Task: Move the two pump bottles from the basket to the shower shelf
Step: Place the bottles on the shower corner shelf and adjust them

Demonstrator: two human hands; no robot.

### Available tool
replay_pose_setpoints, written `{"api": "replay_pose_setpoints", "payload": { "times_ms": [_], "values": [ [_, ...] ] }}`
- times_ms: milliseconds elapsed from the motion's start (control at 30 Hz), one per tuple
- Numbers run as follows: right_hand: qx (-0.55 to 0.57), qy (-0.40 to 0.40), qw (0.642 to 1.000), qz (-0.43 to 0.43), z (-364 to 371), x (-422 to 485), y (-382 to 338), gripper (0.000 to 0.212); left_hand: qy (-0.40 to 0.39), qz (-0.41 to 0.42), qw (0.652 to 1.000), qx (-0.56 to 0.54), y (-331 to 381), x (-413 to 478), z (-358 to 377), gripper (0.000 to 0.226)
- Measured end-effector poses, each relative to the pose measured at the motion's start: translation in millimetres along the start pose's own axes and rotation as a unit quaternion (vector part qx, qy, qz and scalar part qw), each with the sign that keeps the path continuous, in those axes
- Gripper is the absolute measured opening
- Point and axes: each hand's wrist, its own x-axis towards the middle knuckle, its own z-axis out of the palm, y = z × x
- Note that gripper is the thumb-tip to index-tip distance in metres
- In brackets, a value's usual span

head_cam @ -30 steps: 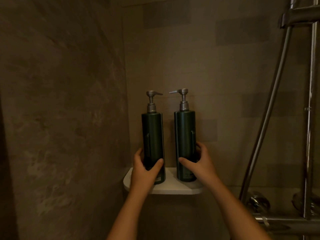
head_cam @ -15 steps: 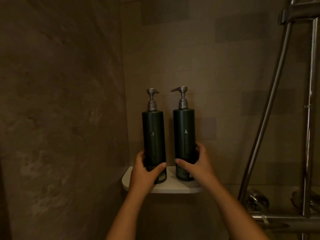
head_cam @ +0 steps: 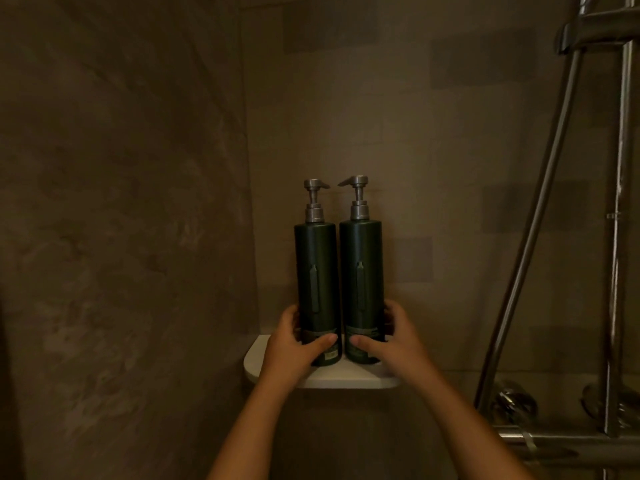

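To the right of the right hand (head_cam: 398, 341), a chrome shower hose (head_cam: 530, 216) slants upward beside an upright chrome rail (head_cam: 620, 237). A bracket (head_cam: 588, 36) clamps the rail well above that hand. Lower right sits a chrome mixer valve (head_cam: 516, 407). Left of the left hand (head_cam: 291, 348) is a mottled brown wall (head_cam: 121, 220); behind both, brown tiles (head_cam: 415, 133).

Both pump bottles, the left one (head_cam: 316, 278) and the right one (head_cam: 361, 271), look like dark green plastic with a dull satin skin, each topped by a brushed grey metallic pump. The corner shelf (head_cam: 332, 377) is smooth, matt white. The walls (head_cam: 121, 237) are matt, mottled stone-look tile. The shower rail (head_cam: 620, 237) and hose (head_cam: 530, 237) are polished, shiny chrome.
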Motion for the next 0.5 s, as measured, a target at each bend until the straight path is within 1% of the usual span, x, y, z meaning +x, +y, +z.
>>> {"api": "replay_pose_setpoints", "payload": {
  "times_ms": [200, 333, 500],
  "values": [
    [-0.009, -0.009, 1.0, 0.007, -5.9, -4.0, -1.3, 0.075, 0.006, 0.001, 1.0, 0.008, 2.7, -4.0, -1.7, 0.072],
    [-0.008, -0.026, 1.0, 0.014, -12.1, -4.5, -5.2, 0.064, -0.003, -0.002, 1.0, 0.014, 2.2, -4.4, -3.2, 0.071],
    [0.001, -0.033, 0.999, 0.016, -11.2, -5.5, -7.7, 0.061, 0.004, 0.0, 1.0, 0.022, 0.8, -1.8, -0.4, 0.068]
  ]
}}
